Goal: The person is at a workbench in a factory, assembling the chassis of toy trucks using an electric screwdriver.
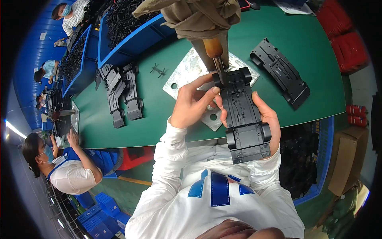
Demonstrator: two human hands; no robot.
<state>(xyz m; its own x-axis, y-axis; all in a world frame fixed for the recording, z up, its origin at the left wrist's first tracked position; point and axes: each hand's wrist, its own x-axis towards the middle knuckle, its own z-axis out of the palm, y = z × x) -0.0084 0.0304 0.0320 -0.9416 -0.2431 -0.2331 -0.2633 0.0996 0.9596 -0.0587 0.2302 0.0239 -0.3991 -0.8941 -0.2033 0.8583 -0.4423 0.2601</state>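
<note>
A long black plastic chassis [240, 109] with wheel-arch shapes is tilted in front of me, its far end over a metal plate [187, 65]. My right hand [266, 119] grips its right side, the thumb on the edge and the other fingers mostly hidden beneath. At the far left corner, my left hand [193, 101] is bent around the edge, thumb and fingertips close together; whether a small part sits between them I cannot tell. The metal shaft of a cloth-wrapped tool [213, 47] with an amber collar comes down at the chassis's far end.
Another black chassis [280, 73] lies right on the green table [159, 127]; more black parts [133, 93] and small dark pieces [158, 70] lie left. Blue bins [137, 42] of black parts stand behind. A person [71, 167] sits at left. A blue crate [318, 159] is below the right edge.
</note>
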